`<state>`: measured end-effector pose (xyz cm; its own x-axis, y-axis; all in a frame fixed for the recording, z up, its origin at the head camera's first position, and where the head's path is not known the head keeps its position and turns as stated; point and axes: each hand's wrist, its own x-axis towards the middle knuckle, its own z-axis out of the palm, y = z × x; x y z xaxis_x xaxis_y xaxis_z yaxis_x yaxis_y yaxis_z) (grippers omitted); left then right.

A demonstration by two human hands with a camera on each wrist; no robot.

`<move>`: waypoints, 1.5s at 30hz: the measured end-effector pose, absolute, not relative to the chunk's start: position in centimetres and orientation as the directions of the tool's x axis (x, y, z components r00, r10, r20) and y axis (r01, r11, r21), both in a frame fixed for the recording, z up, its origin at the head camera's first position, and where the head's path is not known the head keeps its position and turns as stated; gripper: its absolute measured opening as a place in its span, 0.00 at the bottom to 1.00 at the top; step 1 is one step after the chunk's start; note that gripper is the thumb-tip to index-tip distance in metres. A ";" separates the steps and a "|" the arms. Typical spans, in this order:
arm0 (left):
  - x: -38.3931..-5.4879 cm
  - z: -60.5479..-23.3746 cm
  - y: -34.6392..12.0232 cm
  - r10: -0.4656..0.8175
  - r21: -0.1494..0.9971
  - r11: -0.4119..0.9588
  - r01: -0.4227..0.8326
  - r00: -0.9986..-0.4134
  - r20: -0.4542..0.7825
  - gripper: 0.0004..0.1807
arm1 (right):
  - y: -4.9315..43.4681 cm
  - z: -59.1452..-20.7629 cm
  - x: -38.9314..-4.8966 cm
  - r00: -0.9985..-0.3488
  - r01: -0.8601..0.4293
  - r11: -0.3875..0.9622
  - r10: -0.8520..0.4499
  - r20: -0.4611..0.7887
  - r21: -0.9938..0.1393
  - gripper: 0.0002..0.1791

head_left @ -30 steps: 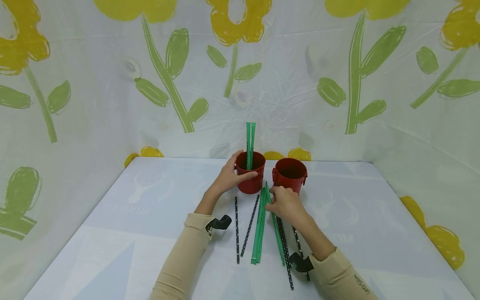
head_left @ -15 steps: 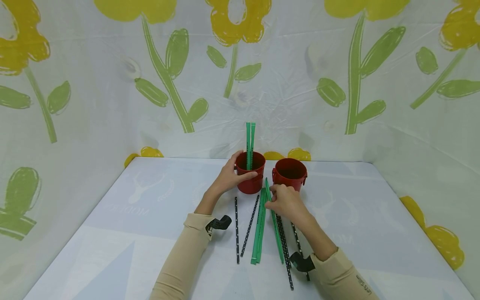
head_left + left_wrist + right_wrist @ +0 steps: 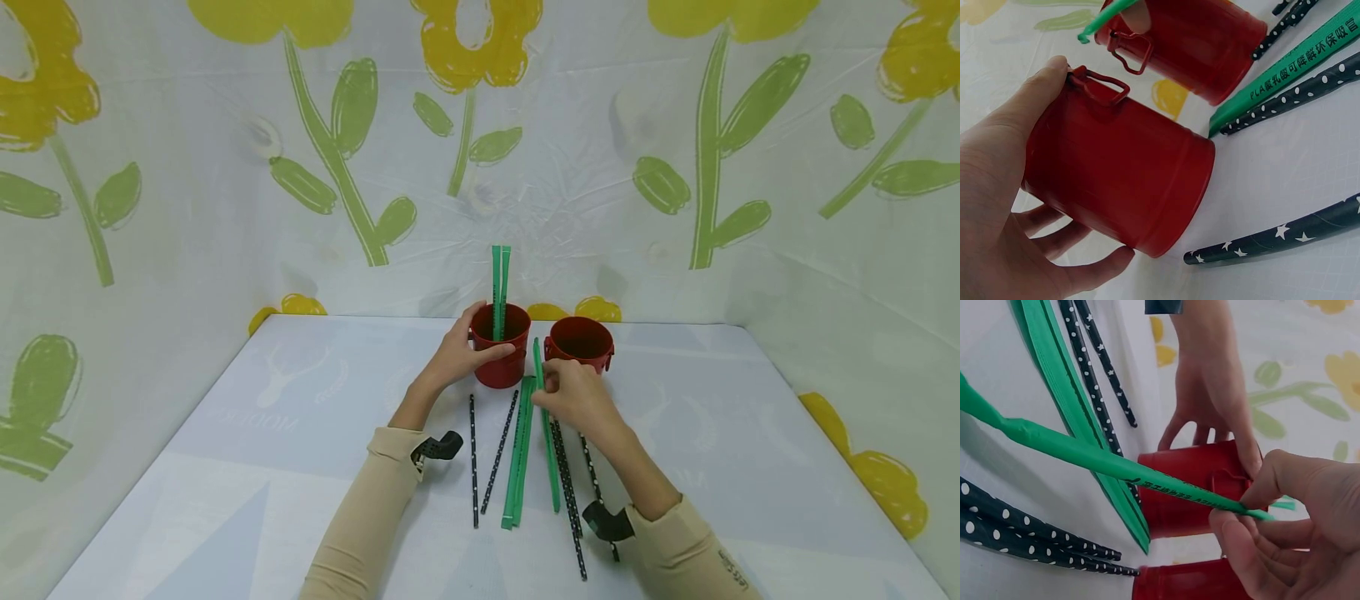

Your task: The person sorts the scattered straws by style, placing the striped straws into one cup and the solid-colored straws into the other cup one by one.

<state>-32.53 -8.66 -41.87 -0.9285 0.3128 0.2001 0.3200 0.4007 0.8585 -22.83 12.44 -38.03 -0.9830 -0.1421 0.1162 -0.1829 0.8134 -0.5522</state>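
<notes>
In the head view, from left to right, the person's left hand (image 3: 463, 346) comes first, its thumb and fingers clasped round a red bucket (image 3: 501, 369) standing upright near the back edge of the table (image 3: 247, 467). A black starred straw (image 3: 474, 467) lies in front of that bucket. Two green straws (image 3: 501, 287) stand inside it, rising well above the rim. Next come a black dotted straw (image 3: 498, 454) and a few green wrapped straws (image 3: 518, 462), lying side by side on the table. Right of these, a single green straw (image 3: 551, 467) slants up, pinched near its upper end between the thumb and forefinger of the right hand (image 3: 581, 404); that end is just left of the second bucket (image 3: 581, 346), also red. One cannot tell whether its lower end touches the table. More black straws (image 3: 568, 492) lie beneath the right forearm, partly hidden by the wrist camera (image 3: 606, 523).
</notes>
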 end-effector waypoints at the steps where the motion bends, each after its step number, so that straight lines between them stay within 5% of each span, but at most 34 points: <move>1: -32.5 -41.9 -8.7 0.313 0.858 0.402 0.320 -0.929 0.200 0.53 | 12.5 -38.0 -22.8 -0.981 -0.192 0.810 -0.144 0.130 -0.554 0.16; 45: -32.4 -41.8 -8.6 0.307 0.866 0.394 0.309 -0.932 0.193 0.53 | 13.6 -36.5 -22.2 -0.885 -0.403 0.655 -0.102 0.454 -0.640 0.11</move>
